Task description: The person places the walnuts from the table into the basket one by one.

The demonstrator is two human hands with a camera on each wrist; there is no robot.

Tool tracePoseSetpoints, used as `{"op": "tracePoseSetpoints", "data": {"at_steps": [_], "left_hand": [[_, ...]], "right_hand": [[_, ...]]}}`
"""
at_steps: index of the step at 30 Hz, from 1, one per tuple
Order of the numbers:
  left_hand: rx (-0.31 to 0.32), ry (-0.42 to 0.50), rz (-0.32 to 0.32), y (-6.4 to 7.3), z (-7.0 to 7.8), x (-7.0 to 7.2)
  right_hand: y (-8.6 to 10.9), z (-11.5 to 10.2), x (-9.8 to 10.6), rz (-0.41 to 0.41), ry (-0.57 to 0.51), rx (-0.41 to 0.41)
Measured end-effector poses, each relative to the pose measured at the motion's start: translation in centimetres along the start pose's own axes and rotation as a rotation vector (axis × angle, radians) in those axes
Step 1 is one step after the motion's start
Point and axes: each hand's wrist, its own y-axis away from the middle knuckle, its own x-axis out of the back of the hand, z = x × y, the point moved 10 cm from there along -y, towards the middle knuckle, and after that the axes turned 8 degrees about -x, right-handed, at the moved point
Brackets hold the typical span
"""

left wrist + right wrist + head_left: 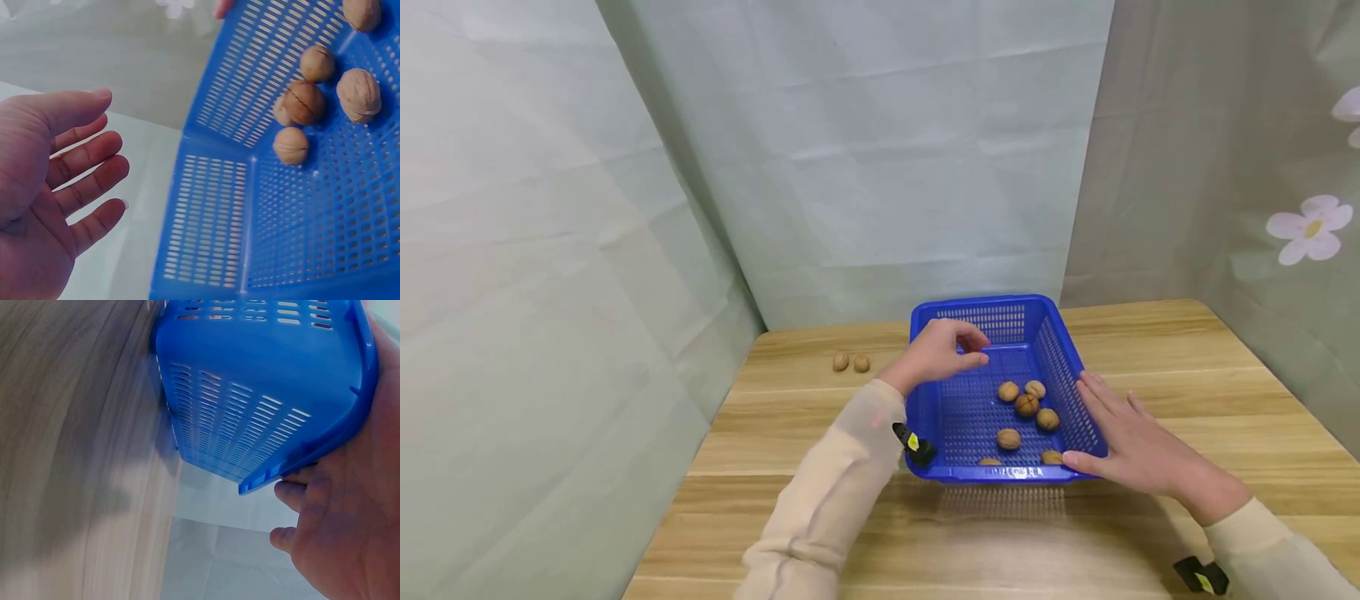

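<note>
A blue plastic basket with slotted walls holds several walnuts, grouped mostly toward its right side; one cracked-looking walnut is darker than the others. Over the basket's left part hovers my left hand, its fingers loosely bent and nothing between thumb and fingertips. My right hand rests on the near right corner of the basket, fingers straight along the right rim and thumb across the front rim. In the right wrist view, some of its fingers are hidden behind the blue rim.
Two walnuts, a left one and a right one, lie on the wooden table left of the basket. Pale cloth hangs behind the table and at both sides.
</note>
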Motion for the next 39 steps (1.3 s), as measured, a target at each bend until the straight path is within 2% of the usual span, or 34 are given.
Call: {"op": "tracePoseSetpoints", "data": {"at_steps": [4, 8, 14, 22, 29, 33, 39], "left_hand": [[-0.009, 0.02, 0.022, 1.1, 0.1, 1.2], [0.005, 0.072, 0.042, 2.7, -0.5, 2.3], [0.023, 0.124, 0.139, 5.9, -2.0, 4.5], [0.089, 0.107, 0.273, 10.2, -6.2, 6.6], [0.195, 0.09, 0.332, 13.8, -9.9, 8.2], [0.262, 0.085, 0.351, 15.2, -12.0, 9.0], [0.376, 0.06, 0.371, 16.0, -15.2, 9.9]], "right_hand": [[-0.2, 0.0, -0.2, 0.003, -0.003, -0.007], [-0.4, -0.1, -0.3, 0.012, -0.011, -0.004], [-0.7, -0.4, -0.3, 0.028, -0.011, 0.021], [-0.9, -0.5, -0.5, 0.033, -0.021, 0.017], [-0.9, -0.7, -0.6, 0.038, -0.019, 0.019], [-1.0, -0.8, -0.7, 0.038, -0.016, 0.018], [-0.9, -0.9, -0.5, 0.048, -0.019, 0.019]]}}
